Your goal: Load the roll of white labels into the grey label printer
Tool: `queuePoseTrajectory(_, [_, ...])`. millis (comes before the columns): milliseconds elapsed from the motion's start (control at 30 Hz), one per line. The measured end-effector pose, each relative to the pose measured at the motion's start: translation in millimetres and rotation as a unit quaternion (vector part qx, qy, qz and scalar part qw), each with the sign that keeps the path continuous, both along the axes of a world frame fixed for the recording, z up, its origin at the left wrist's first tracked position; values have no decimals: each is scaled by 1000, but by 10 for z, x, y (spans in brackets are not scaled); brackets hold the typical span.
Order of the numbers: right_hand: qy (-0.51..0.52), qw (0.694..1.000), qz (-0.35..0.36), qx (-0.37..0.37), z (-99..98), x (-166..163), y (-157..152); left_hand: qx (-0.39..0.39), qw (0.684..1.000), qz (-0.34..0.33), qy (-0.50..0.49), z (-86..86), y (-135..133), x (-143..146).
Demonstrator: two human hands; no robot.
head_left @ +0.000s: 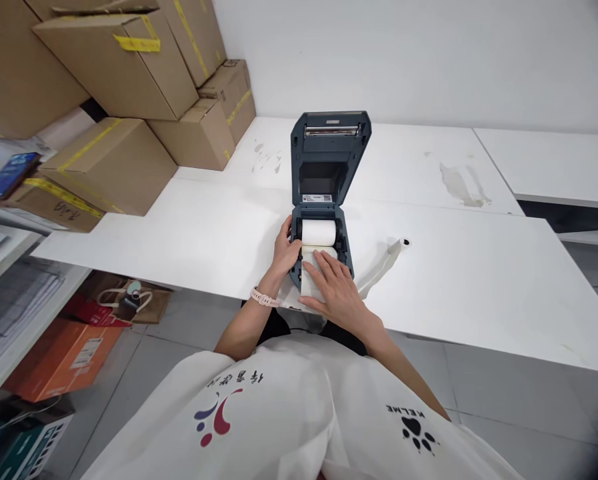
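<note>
A dark grey label printer (349, 257) stands near the table's front edge, its lid (323, 148) tipped up and back. Inside sits a white label roll (319, 232), from which a paper strip (311, 283) runs toward me over the front. My left hand (283, 253) grips the printer's left side, thumb over the inner edge by the strip and fingers along the outside. Lying flat over the strip and the printer's front right is my right hand (337, 290), fingers stretched out. Whatever is under its palm is hidden.
Right of the printer, a curled paper strip with a small core (405, 243) lies on the white table (459, 280). Cardboard boxes (113, 167) are stacked at the left, with a phone (11, 175) on one. An orange box (66, 353) is below, left.
</note>
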State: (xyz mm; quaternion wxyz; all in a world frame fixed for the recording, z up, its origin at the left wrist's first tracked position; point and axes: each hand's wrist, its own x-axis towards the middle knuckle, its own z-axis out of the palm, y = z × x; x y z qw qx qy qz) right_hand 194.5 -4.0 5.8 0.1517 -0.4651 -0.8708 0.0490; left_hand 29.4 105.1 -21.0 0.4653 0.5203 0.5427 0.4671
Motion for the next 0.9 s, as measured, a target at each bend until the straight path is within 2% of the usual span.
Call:
queuePoseTrajectory(500, [36, 999, -7, -12, -26, -13, 10, -24, 998, 12, -50, 86, -33, 17])
queuePoseTrajectory(600, [82, 996, -3, -23, -19, 2, -18, -63, 996, 13, -57, 113, -208, 26])
queuePoseTrajectory(667, [169, 985, 15, -37, 23, 83, 17, -84, 994, 14, -64, 133, -425, 27])
queuePoseTrajectory(767, [311, 950, -10, -27, 219, 314, 334, -106, 990, -31, -86, 149, -776, -3])
queuePoseTrajectory(833, [360, 930, -73, 17, 455, 472, 780, -111, 988, -66, -88, 149, -936, -41])
queuePoseTrajectory(867, [408, 903, -119, 59, 595, 529, 1059, -110, 987, -78, -85, 147, -981, -61])
queuePoseTrajectory(900, [444, 883, -138, 67, 741, 565, 1353, -108, 987, -85, -80, 144, -1007, -78])
